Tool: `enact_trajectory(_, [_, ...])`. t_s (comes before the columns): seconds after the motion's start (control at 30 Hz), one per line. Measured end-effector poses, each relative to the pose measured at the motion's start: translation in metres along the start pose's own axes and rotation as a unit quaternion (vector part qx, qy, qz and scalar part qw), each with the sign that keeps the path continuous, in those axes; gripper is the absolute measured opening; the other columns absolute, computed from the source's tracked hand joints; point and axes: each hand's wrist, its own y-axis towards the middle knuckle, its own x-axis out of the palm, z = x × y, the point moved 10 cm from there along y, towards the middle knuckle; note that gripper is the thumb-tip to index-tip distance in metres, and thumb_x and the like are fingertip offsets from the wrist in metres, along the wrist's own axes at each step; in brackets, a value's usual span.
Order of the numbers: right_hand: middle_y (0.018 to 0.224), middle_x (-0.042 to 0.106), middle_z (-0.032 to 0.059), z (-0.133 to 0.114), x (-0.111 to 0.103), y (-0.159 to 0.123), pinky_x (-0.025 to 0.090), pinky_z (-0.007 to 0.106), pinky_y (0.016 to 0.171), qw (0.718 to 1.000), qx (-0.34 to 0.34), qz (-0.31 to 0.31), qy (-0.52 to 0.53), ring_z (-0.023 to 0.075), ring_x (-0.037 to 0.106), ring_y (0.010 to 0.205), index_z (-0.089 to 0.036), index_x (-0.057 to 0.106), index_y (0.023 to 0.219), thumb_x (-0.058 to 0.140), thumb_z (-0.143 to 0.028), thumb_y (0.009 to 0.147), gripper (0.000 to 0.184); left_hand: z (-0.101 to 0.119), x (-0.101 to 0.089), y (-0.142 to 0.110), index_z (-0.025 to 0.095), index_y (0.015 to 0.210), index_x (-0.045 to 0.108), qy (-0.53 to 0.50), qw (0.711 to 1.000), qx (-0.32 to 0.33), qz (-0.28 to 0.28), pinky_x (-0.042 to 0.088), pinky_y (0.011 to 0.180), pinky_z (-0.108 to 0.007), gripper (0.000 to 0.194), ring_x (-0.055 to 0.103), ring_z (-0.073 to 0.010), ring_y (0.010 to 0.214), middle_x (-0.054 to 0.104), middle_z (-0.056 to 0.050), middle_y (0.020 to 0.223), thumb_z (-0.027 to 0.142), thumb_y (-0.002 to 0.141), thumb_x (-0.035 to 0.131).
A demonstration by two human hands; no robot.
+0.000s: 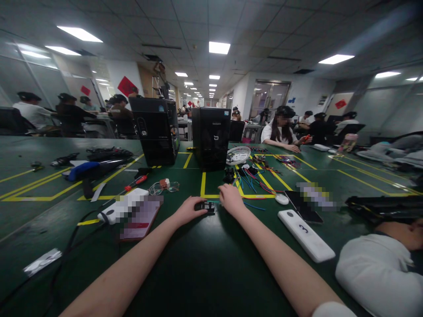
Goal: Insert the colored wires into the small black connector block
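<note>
Both my forearms stretch out over a dark green table (pixel 205 264). My left hand (pixel 191 208) is curled, its fingertips on a small black part (pixel 206 206) that lies on the table. My right hand (pixel 230 197) is closed just to the right of that part, touching its far side; thin blue wires (pixel 253 205) run off beside it. Two black computer towers (pixel 157 130) (pixel 211 137) stand upright behind my hands.
A white power bank marked 3 (pixel 306 235), a black phone (pixel 303 206) and a white mouse (pixel 282 199) lie to the right. A white fan (pixel 238 155) and tangled wires (pixel 261 180) sit by the towers. Red screwdriver (pixel 136 181) and tools lie left. A person's white sleeve (pixel 380 273) rests at the right; others sit around.
</note>
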Motion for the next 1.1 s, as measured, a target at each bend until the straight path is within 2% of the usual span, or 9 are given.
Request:
enact_trajectory(0.1, [0.101,0.056,0.0123,0.049,0.011,-0.002,0.034,0.032,0.081,0.994,0.098,-0.039,-0.037,0.0217,0.049,0.098,-0.015,0.06,0.099,0.042,-0.023,0.086,0.024,-0.001,0.001,0.0,0.018,0.112,0.059,0.003,1.0,-0.007,-0.004,0.037,0.097,-0.038,0.044,0.053,-0.0245,0.107,0.061,-0.009,0.115,0.041,0.074,0.062])
enact_trajectory(0.17, [0.101,0.057,0.0133,0.066,0.019,-0.005,0.034,0.033,0.08,0.989,0.127,-0.063,-0.049,0.023,0.05,0.099,-0.014,0.062,0.094,0.044,-0.026,0.086,0.024,-0.001,0.0,-0.001,0.017,0.113,0.059,0.006,1.0,-0.011,-0.006,0.036,0.097,-0.038,0.045,0.053,-0.0248,0.109,0.061,-0.009,0.115,0.042,0.075,0.061])
enact_trajectory(0.27, [0.1,0.058,0.0146,0.072,0.028,-0.006,0.034,0.033,0.08,0.986,0.138,-0.077,-0.05,0.0231,0.051,0.098,-0.013,0.063,0.092,0.043,-0.024,0.086,0.025,0.0,0.0,-0.001,0.016,0.113,0.059,0.011,1.0,-0.01,-0.008,0.036,0.097,-0.038,0.045,0.053,-0.0247,0.108,0.061,-0.01,0.115,0.041,0.075,0.061])
enact_trajectory(0.43, [0.102,0.059,0.0157,0.067,0.034,-0.006,0.036,0.033,0.079,0.985,0.135,-0.094,-0.049,0.0227,0.054,0.098,-0.012,0.062,0.097,0.035,-0.013,0.086,0.029,0.003,0.0,-0.001,0.017,0.111,0.059,0.01,1.0,0.002,-0.006,0.037,0.096,-0.037,0.042,0.052,-0.0244,0.107,0.061,-0.009,0.113,0.04,0.075,0.061])
enact_trajectory(0.6, [0.105,0.06,0.0156,0.079,0.034,-0.008,0.038,0.03,0.076,0.979,0.164,-0.124,-0.007,0.0222,0.056,0.096,-0.012,0.059,0.101,0.035,-0.016,0.088,0.028,0.036,0.014,0.003,0.021,0.109,0.061,0.001,0.998,0.04,-0.039,0.039,0.091,-0.035,0.042,0.052,-0.0233,0.102,0.059,-0.007,0.109,0.043,0.074,0.063])
enact_trajectory(0.73, [0.095,0.064,0.0122,0.081,0.017,-0.014,0.038,0.026,0.071,0.977,0.171,-0.123,0.011,0.0192,0.059,0.088,-0.013,0.056,0.104,0.035,-0.021,0.089,0.026,0.074,0.044,0.012,0.025,0.109,0.061,0.003,0.992,0.089,-0.093,0.038,0.091,-0.035,0.045,0.052,-0.0232,0.101,0.057,-0.005,0.107,0.045,0.07,0.066])
enact_trajectory(0.83, [0.091,0.065,0.0098,0.071,-0.008,-0.025,0.036,0.025,0.068,0.983,0.153,-0.093,0.036,0.0176,0.059,0.085,-0.015,0.057,0.097,0.036,-0.02,0.088,0.024,0.092,0.061,0.027,0.023,0.11,0.06,-0.015,0.99,0.112,-0.085,0.038,0.091,-0.035,0.045,0.052,-0.0237,0.103,0.059,-0.006,0.109,0.041,0.07,0.067])
enact_trajectory(0.97, [0.09,0.063,0.0068,0.066,-0.034,-0.049,0.034,0.022,0.068,0.988,0.124,-0.054,0.072,0.0153,0.056,0.084,-0.016,0.059,0.085,0.042,-0.019,0.084,0.017,0.102,0.082,0.048,0.019,0.111,0.059,-0.072,0.988,0.12,-0.062,0.039,0.091,-0.035,0.046,0.054,-0.0244,0.104,0.062,-0.008,0.112,0.032,0.068,0.07])
enact_trajectory(1.1, [0.088,0.063,0.0047,0.081,-0.036,-0.068,0.034,0.021,0.069,0.987,0.112,-0.041,0.112,0.0134,0.055,0.081,-0.017,0.059,0.087,0.046,-0.015,0.081,0.015,0.104,0.09,0.055,0.019,0.124,0.048,-0.122,0.987,0.103,-0.029,0.042,0.091,-0.033,0.056,0.058,-0.0202,0.099,0.059,-0.008,0.117,0.023,0.072,0.066])
